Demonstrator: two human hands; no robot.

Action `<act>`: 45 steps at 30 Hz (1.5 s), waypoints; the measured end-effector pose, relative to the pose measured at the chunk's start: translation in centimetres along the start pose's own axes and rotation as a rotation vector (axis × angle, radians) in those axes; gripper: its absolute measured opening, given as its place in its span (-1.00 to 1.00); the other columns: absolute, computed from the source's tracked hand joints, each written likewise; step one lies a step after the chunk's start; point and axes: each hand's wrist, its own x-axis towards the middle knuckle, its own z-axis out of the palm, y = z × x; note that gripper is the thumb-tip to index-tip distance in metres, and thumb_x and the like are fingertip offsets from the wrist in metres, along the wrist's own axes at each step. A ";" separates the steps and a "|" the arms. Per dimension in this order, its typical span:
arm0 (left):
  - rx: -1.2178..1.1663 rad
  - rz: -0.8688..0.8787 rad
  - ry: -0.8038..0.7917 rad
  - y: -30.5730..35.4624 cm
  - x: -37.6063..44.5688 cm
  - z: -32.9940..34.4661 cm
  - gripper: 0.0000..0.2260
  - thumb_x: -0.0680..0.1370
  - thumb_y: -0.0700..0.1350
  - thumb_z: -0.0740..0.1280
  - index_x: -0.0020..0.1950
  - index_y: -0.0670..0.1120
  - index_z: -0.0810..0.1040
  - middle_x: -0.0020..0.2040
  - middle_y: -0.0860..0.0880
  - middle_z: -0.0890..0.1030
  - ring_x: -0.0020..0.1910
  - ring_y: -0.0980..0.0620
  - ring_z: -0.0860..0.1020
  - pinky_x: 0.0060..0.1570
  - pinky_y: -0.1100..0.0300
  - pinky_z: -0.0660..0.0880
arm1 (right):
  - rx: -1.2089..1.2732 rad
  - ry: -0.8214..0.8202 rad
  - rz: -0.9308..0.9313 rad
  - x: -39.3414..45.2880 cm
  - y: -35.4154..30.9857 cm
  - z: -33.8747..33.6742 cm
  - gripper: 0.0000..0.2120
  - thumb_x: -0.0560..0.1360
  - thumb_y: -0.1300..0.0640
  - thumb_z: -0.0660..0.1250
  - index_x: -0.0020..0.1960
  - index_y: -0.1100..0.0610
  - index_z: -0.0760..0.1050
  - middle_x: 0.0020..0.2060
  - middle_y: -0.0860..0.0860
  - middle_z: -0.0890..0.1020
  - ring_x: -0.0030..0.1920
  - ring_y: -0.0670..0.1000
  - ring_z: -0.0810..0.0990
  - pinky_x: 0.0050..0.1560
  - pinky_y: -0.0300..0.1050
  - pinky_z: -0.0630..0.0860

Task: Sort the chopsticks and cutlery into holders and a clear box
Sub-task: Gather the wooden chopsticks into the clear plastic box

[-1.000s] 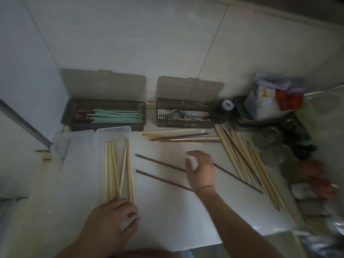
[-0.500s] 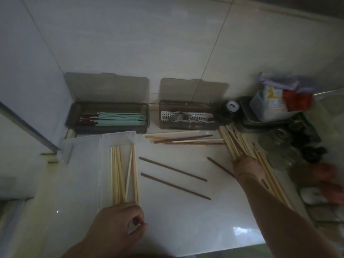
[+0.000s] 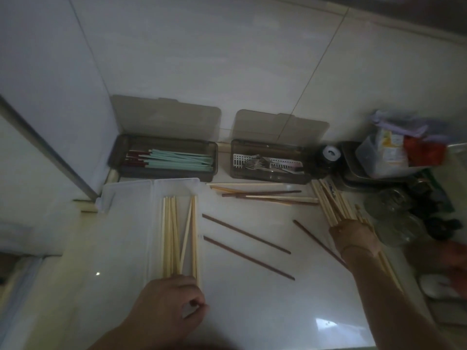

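— Chopsticks first: where do they lie, taking the clear box (image 3: 174, 188) as the mark?

— A row of pale ones (image 3: 177, 238) lies lengthwise inside it. Three dark chopsticks (image 3: 246, 234) lie loose on the desk (image 3: 252, 311) just right of it, a mixed few (image 3: 262, 194) beyond its far right corner, and the pale bundle (image 3: 328, 203) well to its right.

— And the holders?

— Both behind the box: the green-chopstick holder (image 3: 164, 160) directly behind, the cutlery holder (image 3: 270, 162) behind and to the right, lids up.

— The hands?

— Left hand (image 3: 171, 299) sits at the box's near end, its grip curled round the edge there. Right hand (image 3: 353, 236) lies on the pale bundle; whether its grip is clamped on sticks I cannot tell.

— So the step?

— Gathering pale sticks for the box, I judge. Next needs a firm pinch on a few, lifted clear of the dark ones, then laid parallel to the row.
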 end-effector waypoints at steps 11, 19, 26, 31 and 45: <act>-0.188 0.108 0.183 -0.2 -0.5 0.1 -0.82 0.46 -0.11 0.49 -0.31 -0.06 0.58 -0.33 0.06 0.54 -0.35 0.11 0.50 -0.30 0.34 0.43 | 1.058 -0.206 -0.327 -13.7 -7.7 -6.1 -0.78 0.48 0.30 0.35 -0.04 0.00 0.47 -0.34 0.05 0.65 -0.44 -0.09 0.56 -0.46 -0.29 0.44; -0.296 0.204 0.256 0.2 -1.6 -1.4 -0.67 0.53 -0.10 0.38 -0.39 -0.05 0.36 -0.41 -0.01 0.34 -0.47 0.01 0.30 -0.43 0.25 0.23 | 0.708 -0.310 -1.029 -20.8 -17.9 -3.3 -0.77 0.55 0.30 0.20 0.08 0.15 0.60 -0.11 0.01 0.63 -0.13 -0.04 0.59 -0.02 -0.25 0.51; -0.290 0.155 0.224 0.3 -2.0 -1.3 -0.67 0.47 -0.13 0.43 -0.40 -0.04 0.34 -0.44 0.02 0.35 -0.49 0.06 0.32 -0.34 0.38 0.25 | -0.043 -0.616 -1.092 -21.7 -23.0 -1.5 -0.72 0.55 0.38 0.20 0.25 0.34 0.44 0.20 0.26 0.51 0.22 0.19 0.50 0.20 0.03 0.45; -0.294 0.173 0.246 0.1 -2.1 -1.2 -0.66 0.53 -0.10 0.40 -0.38 -0.03 0.34 -0.41 0.03 0.34 -0.47 0.07 0.30 -0.32 0.39 0.20 | -0.020 -0.598 -1.165 -21.5 -22.5 -1.3 -0.74 0.52 0.35 0.21 0.20 0.31 0.45 0.12 0.25 0.54 0.13 0.20 0.53 0.10 0.01 0.48; -0.171 0.077 0.022 0.1 -0.8 -0.7 -0.94 0.45 -0.04 0.46 -0.17 0.03 0.60 -0.17 0.15 0.56 -0.19 0.23 0.52 -0.14 0.43 0.43 | 0.595 -0.169 0.030 1.3 -2.2 3.8 -0.71 0.51 0.25 0.24 0.22 0.16 0.52 0.12 0.11 0.58 0.11 0.16 0.56 0.12 -0.08 0.47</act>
